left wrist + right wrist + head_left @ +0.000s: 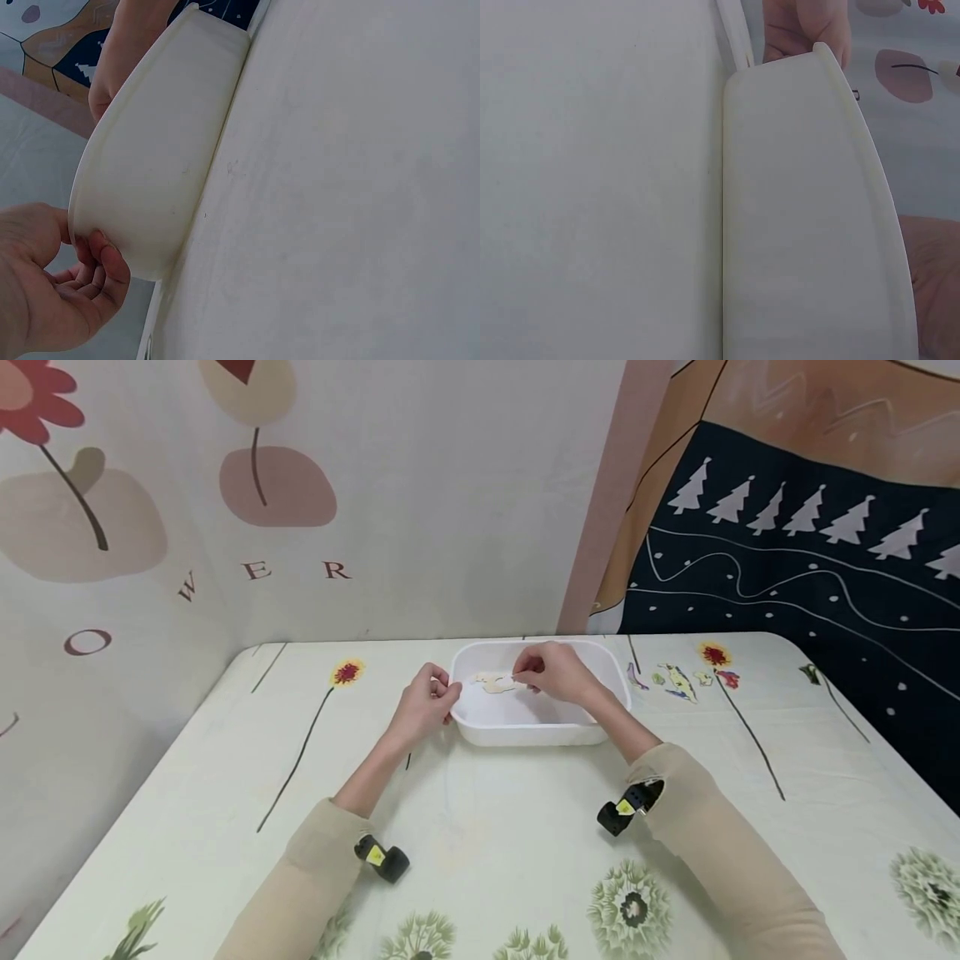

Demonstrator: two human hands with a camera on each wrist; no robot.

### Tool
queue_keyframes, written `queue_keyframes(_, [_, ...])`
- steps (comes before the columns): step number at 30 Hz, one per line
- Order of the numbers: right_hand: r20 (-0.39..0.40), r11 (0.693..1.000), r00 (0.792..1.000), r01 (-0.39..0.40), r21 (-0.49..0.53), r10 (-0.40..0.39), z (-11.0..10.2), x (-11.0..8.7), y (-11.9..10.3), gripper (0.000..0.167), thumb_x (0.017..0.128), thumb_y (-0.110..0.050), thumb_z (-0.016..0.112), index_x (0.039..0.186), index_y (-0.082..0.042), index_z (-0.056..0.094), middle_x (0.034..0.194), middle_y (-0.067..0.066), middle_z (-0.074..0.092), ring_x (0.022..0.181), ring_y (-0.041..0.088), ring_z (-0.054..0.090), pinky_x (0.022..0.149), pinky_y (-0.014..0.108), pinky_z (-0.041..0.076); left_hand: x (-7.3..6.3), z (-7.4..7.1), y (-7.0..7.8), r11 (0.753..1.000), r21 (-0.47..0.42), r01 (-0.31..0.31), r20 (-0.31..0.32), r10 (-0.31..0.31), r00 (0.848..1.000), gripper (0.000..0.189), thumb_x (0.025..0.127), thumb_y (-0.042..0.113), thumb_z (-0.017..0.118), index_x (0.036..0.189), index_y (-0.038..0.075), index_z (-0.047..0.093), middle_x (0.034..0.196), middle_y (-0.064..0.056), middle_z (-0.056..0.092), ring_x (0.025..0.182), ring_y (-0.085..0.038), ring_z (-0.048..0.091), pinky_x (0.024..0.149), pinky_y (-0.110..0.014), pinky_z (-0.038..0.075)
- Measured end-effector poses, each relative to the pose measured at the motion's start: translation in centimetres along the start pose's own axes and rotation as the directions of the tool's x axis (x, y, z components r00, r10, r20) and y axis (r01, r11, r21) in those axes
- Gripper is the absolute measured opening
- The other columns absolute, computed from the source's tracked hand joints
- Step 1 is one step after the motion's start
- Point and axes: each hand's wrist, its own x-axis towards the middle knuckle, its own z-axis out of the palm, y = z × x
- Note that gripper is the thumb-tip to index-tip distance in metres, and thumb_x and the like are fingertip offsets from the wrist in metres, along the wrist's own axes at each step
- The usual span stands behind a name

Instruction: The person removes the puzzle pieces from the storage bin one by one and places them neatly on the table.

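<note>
A white plastic basin (534,735) stands at the far side of the table. My left hand (422,706) grips its left rim, thumb over the edge and curled fingers against the outer wall. That grip shows closely in the left wrist view, where the left hand (56,292) pinches the basin wall (157,150). My right hand (555,672) reaches inside the basin, thumb and fingertips pinched at the right end of a pale, dark-outlined flat piece (495,683). In the right wrist view, the basin wall (802,210) hides the right hand's fingertips.
Right of the basin lie several small colourful flat pieces, among them a purple one (636,677), a yellow one (678,681) and a red one (727,679). A flower-printed cloth (487,827) covers the table. Behind it hangs a printed curtain (450,527).
</note>
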Motion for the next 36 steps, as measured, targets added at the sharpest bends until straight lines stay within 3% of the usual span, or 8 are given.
queue_keyframes(6, [-0.063, 0.999, 0.998, -0.015, 0.048, 0.018, -0.8, -0.3, 0.8, 0.007, 0.094, -0.006, 0.070, 0.100, -0.001, 0.071, 0.092, 0.017, 0.070, 0.073, 0.020, 0.065, 0.069, 0.027, 0.053, 0.0, 0.0, 0.0, 1.000, 0.000, -0.008, -0.003, 0.008, 1.000, 0.020, 0.103, 0.016, 0.056, 0.115, 0.003, 0.046, 0.081, -0.007, 0.055, 0.066, -0.017, 0.057, 0.062, -0.025, 0.048])
queue_keyframes(11, [-0.094, 0.994, 0.994, -0.049, 0.096, 0.058, -1.6, -0.9, 1.2, 0.010, 0.096, -0.006, 0.068, 0.104, 0.000, 0.070, 0.098, 0.020, 0.071, 0.077, 0.022, 0.068, 0.080, 0.038, 0.058, 0.0, 0.0, 0.0, 1.000, -0.005, -0.006, 0.000, 0.006, 1.000, 0.020, 0.103, 0.016, 0.056, 0.115, 0.003, 0.046, 0.082, -0.007, 0.054, 0.066, -0.017, 0.057, 0.063, -0.027, 0.048])
queue_keyframes(17, [-0.129, 0.985, 0.990, -0.034, 0.167, 0.056, -2.4, -1.8, 1.7, 0.012, 0.098, -0.005, 0.065, 0.106, 0.001, 0.069, 0.103, 0.024, 0.070, 0.079, 0.024, 0.069, 0.085, 0.047, 0.056, 0.1, 0.0, 0.0, 1.000, -0.005, -0.007, -0.002, 0.007, 1.000, 0.020, 0.103, 0.016, 0.056, 0.115, 0.003, 0.046, 0.081, -0.006, 0.055, 0.066, -0.018, 0.057, 0.064, -0.029, 0.049])
queue_keyframes(26, [-0.172, 0.990, 0.984, -0.018, 0.141, 0.042, -3.4, -2.8, 2.6, 0.014, 0.099, -0.006, 0.064, 0.110, 0.001, 0.068, 0.103, 0.022, 0.070, 0.078, 0.023, 0.068, 0.084, 0.044, 0.057, 0.1, -0.1, -0.1, 1.000, -0.009, -0.013, -0.003, 0.013, 1.000, 0.020, 0.103, 0.017, 0.056, 0.114, 0.004, 0.046, 0.081, -0.006, 0.054, 0.066, -0.018, 0.058, 0.064, -0.030, 0.049])
queue_keyframes(36, [-0.231, 0.986, 0.969, -0.047, 0.162, 0.084, -5.4, -4.3, 4.0, 0.015, 0.098, -0.006, 0.065, 0.109, 0.005, 0.064, 0.105, 0.024, 0.070, 0.076, 0.017, 0.069, 0.078, 0.030, 0.058, 0.1, 0.1, -0.1, 1.000, -0.008, 0.004, -0.005, -0.004, 1.000, 0.021, 0.103, 0.019, 0.056, 0.115, 0.004, 0.046, 0.082, -0.008, 0.054, 0.067, -0.019, 0.057, 0.062, -0.027, 0.048])
